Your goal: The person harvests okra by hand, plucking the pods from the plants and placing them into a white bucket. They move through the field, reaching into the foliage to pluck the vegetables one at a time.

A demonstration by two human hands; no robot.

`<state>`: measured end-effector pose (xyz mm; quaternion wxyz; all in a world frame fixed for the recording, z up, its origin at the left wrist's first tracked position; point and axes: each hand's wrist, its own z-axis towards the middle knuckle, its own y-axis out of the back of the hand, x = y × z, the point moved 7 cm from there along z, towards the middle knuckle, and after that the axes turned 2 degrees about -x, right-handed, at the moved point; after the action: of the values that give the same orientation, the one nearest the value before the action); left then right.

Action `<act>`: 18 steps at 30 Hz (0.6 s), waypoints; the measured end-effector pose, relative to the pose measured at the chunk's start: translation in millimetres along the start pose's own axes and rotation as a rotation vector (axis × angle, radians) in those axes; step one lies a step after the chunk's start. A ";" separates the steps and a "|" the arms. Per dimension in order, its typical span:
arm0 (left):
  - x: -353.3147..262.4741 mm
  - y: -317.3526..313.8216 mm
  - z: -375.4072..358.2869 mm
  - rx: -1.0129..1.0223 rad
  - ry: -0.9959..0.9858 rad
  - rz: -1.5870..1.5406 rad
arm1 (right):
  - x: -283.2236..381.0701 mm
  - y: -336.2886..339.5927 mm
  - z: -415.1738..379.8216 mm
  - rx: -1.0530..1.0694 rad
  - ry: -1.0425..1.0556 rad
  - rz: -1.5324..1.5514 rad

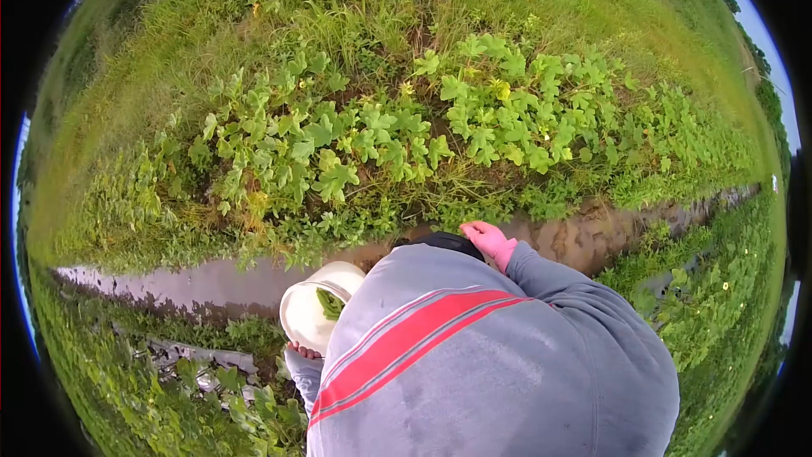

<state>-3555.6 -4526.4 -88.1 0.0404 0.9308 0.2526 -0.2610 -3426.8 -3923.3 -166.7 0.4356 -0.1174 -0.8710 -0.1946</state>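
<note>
At the left of my body, a white bucket (298,315) is tilted with its mouth towards me. Fingers of my left hand (306,350), dark and bare-looking, curl at its lower edge and hold it. Inside lie green pods (330,304) that look like okra, partly hidden by my sleeve. My right hand (489,242) wears a pink glove and is in front of my waist, beside something black (448,243). Its fingers are pressed together; whether they grip anything is hidden. My grey sweatshirt (507,364) with a red stripe covers much of the lower view.
Leafy okra-like plants (533,110) with a few yellow flowers grow in a row ahead. A muddy, wet furrow (211,283) runs crosswise between me and them. Tall grass (355,17) stands beyond. More plants (127,398) and dark plastic sheeting (203,355) are behind at the left.
</note>
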 end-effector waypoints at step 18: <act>24.7 66.3 -75.5 -0.139 -0.120 -0.152 | 139.8 -108.8 -4.8 0.583 0.400 -0.910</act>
<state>-3469.6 -4557.2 -39.5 0.1001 0.8868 0.3369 -0.3002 -3547.0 -4018.1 -77.4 0.4786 0.4330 -0.7522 -0.1329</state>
